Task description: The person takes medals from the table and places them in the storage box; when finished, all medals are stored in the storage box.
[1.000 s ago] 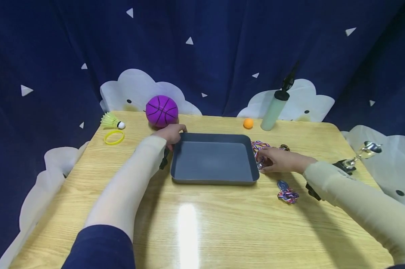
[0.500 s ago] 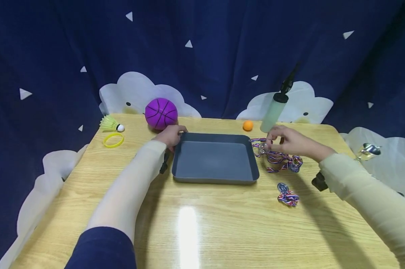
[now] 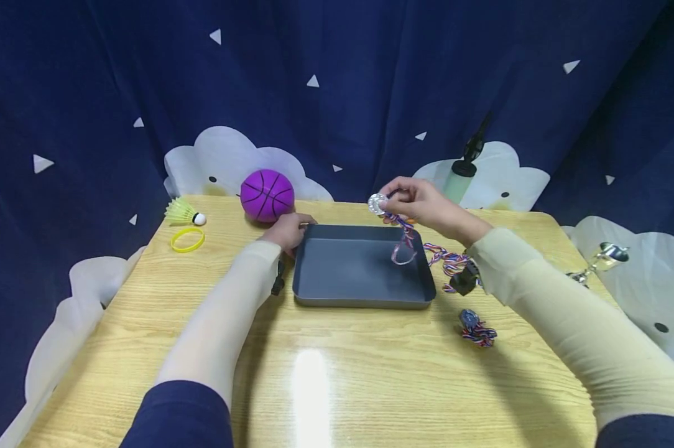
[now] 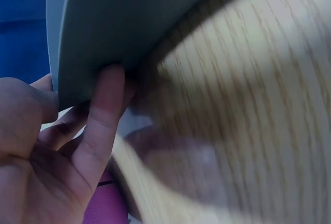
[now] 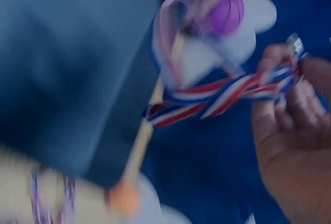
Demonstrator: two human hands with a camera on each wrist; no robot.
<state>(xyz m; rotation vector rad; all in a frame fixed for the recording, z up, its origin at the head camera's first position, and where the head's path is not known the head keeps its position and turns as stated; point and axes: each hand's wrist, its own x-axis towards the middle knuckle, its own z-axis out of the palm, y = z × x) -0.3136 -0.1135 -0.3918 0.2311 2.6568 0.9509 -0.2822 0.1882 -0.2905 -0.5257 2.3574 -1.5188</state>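
Nearest on the wooden table point(image 3: 337, 373), toward the right, a bunched medal point(image 3: 475, 325) lies loose with its ribbon folded on itself, well apart from both hands. Just beyond it, another striped ribbon point(image 3: 446, 260) trails over the tabletop beside the right edge of the grey tray point(image 3: 359, 289).

The tray sits flat at the middle of the table. The left hand point(image 3: 288, 229) grips its far-left corner, and the left wrist view shows the fingers point(image 4: 101, 125) curled under the rim with the thumb on top. That grip looks meant to keep the tray from sliding.

Above the far right part of the tray, the right hand point(image 3: 421, 202) pinches a silver medal point(image 3: 377, 203) by the disc and the top of its ribbon. The red, white and blue band hangs in a loop over the tray's floor, so holding it high keeps it clear of the rim. The right wrist view, though blurred, shows the twisted ribbon point(image 5: 222, 94) running from the fingertips.

At the far edge stand a purple ball point(image 3: 267, 195), a shuttlecock point(image 3: 183, 213) and yellow ring point(image 3: 188, 239) to the left, and a pale green pump point(image 3: 460, 177) behind the right hand.
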